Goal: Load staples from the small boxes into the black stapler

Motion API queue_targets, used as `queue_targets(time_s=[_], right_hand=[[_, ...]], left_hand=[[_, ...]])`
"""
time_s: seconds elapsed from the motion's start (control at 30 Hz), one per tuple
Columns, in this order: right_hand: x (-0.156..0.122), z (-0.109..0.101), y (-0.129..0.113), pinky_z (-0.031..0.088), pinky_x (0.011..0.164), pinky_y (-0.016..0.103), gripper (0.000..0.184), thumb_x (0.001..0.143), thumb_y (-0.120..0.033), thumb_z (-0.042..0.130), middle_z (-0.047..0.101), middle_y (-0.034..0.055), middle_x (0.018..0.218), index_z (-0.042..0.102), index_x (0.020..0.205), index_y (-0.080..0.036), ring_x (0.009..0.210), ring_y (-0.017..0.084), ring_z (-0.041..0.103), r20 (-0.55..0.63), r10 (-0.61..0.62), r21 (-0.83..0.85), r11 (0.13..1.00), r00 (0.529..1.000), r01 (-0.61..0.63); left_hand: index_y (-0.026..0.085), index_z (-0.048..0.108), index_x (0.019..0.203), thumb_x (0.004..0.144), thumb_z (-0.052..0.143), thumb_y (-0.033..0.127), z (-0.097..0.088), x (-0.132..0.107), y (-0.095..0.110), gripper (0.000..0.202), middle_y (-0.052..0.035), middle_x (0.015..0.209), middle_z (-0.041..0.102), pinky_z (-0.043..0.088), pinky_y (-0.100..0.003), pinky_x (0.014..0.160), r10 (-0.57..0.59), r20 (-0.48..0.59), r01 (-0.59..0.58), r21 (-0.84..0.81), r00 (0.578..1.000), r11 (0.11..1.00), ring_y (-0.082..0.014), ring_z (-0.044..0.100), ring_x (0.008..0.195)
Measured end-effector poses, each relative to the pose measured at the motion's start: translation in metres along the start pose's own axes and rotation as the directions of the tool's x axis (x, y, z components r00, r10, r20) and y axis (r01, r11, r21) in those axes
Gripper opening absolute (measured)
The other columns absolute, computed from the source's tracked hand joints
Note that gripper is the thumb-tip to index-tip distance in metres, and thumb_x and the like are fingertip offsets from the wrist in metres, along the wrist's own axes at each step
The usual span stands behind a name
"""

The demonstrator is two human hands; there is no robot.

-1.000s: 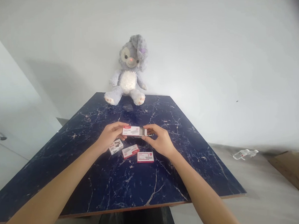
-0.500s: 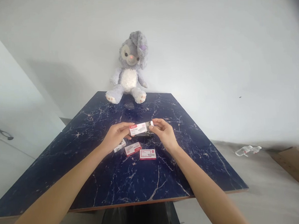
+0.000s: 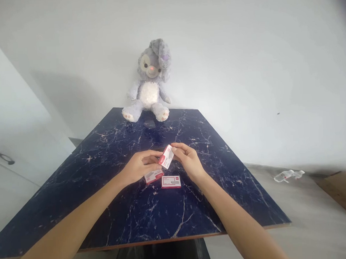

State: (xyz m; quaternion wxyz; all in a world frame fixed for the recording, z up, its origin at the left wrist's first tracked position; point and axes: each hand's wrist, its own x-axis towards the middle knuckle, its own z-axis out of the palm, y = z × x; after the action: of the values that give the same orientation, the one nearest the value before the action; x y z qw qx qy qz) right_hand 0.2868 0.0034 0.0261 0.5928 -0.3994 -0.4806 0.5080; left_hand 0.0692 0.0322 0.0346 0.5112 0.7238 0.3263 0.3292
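Observation:
Both my hands meet over the middle of a dark blue marbled table [image 3: 131, 222]. My left hand [image 3: 140, 166] and my right hand [image 3: 186, 160] pinch a small white and red box [image 3: 165, 157], tilted with one end up. Two more such boxes lie flat just below the hands: one [image 3: 154, 176] partly under my left hand, the other [image 3: 170, 181] in front of my right hand.
A grey plush rabbit [image 3: 149, 84] sits at the table's far edge against a white wall. A white cabinet [image 3: 5, 128] stands at the left. On the floor at the right lie a clear plastic bottle [image 3: 288, 174] and cardboard [image 3: 345, 191].
The box was held level with its tray slid out to the right. Now it is closed, tilted and lower, near the table. The dark object behind it no longer shows.

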Motion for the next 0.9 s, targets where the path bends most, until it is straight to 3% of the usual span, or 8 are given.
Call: queue_targets(time_s=[0.27,0.4,0.47,0.53,0.63,0.73,0.8,0.9], right_hand=[[0.002,-0.004,-0.004,0.054,0.085,0.034,0.03,0.081,-0.042,0.071,0.075,0.0041,0.101,0.074,0.104,-0.022,0.088,0.02,0.069,0.075,-0.064,-0.197,0.977,0.995,0.078],[0.006,-0.017,-0.005,0.053,0.072,0.031,0.022,0.084,-0.04,0.064,0.074,0.003,0.087,0.071,0.093,-0.021,0.077,0.019,0.068,-0.038,-0.098,-0.38,0.922,0.994,0.077],[0.007,-0.024,-0.007,0.05,0.068,0.031,0.018,0.085,-0.037,0.062,0.072,0.0017,0.078,0.07,0.083,-0.021,0.071,0.019,0.065,-0.061,-0.131,-0.589,0.805,0.99,0.07],[0.006,-0.028,-0.01,0.048,0.07,0.032,0.016,0.083,-0.034,0.062,0.071,0.002,0.076,0.07,0.076,-0.022,0.071,0.019,0.064,-0.047,-0.211,-0.792,0.603,0.976,0.092],[0.002,-0.025,-0.015,0.047,0.076,0.033,0.015,0.084,-0.03,0.063,0.07,0.0036,0.079,0.07,0.073,-0.021,0.077,0.02,0.063,0.041,-0.334,-0.889,0.419,0.942,0.187],[-0.005,-0.014,-0.019,0.049,0.074,0.029,0.012,0.085,-0.031,0.066,0.071,0.0033,0.09,0.071,0.091,-0.022,0.078,0.017,0.063,0.291,-0.262,-0.759,0.522,0.92,0.389],[-0.009,-0.007,-0.019,0.05,0.072,0.027,0.026,0.083,-0.032,0.07,0.071,0.0036,0.099,0.07,0.107,-0.022,0.077,0.015,0.064,0.429,-0.21,-0.656,0.596,0.879,0.463],[-0.011,-0.002,-0.019,0.051,0.072,0.027,0.036,0.081,-0.033,0.074,0.071,0.0045,0.102,0.068,0.114,-0.023,0.077,0.015,0.064,0.44,-0.224,-0.633,0.61,0.87,0.477]], left_hand=[[0.026,0.066,0.121,0.082,0.07,0.036,0.0,0.001,0.005,0.04,-0.0052,0.107,0.073,0.054,-0.034,0.084,0.114,-0.023,-0.102,0.291,0.993,0.951,-0.0201,0.068,0.09],[0.025,0.067,0.119,0.081,0.068,0.046,-0.009,-0.001,0.01,0.043,-0.0066,0.103,0.071,0.049,-0.038,0.086,0.16,0.103,-0.189,0.599,0.982,0.778,-0.0239,0.064,0.094],[0.023,0.069,0.107,0.075,0.071,0.054,-0.015,-0.004,0.011,0.045,-0.0082,0.102,0.069,0.047,-0.041,0.086,0.148,0.2,-0.247,0.705,0.969,0.665,-0.0276,0.06,0.098],[0.022,0.071,0.091,0.068,0.075,0.057,-0.019,-0.005,0.011,0.043,-0.0092,0.103,0.067,0.045,-0.043,0.088,0.147,0.267,-0.302,0.758,0.952,0.578,-0.0305,0.056,0.102],[0.021,0.07,0.079,0.07,0.075,0.048,-0.017,-0.006,0.012,0.029,-0.0088,0.1,0.066,0.043,-0.044,0.09,0.19,0.313,-0.367,0.779,0.93,0.508,-0.0301,0.054,0.103],[0.021,0.07,0.092,0.077,0.069,0.037,-0.011,-0.005,0.015,0.022,-0.0072,0.094,0.067,0.046,-0.038,0.084,0.231,0.261,-0.347,0.758,0.937,0.552,-0.0265,0.057,0.097],[0.023,0.069,0.104,0.08,0.066,0.036,-0.007,-0.004,0.016,0.028,-0.0064,0.096,0.068,0.048,-0.035,0.077,0.237,0.176,-0.289,0.721,0.956,0.63,-0.0239,0.06,0.092],[0.024,0.067,0.115,0.083,0.065,0.039,-0.007,-0.002,0.012,0.035,-0.0068,0.104,0.069,0.05,-0.032,0.071,0.186,0.086,-0.203,0.532,0.979,0.822,-0.0206,0.064,0.085]])
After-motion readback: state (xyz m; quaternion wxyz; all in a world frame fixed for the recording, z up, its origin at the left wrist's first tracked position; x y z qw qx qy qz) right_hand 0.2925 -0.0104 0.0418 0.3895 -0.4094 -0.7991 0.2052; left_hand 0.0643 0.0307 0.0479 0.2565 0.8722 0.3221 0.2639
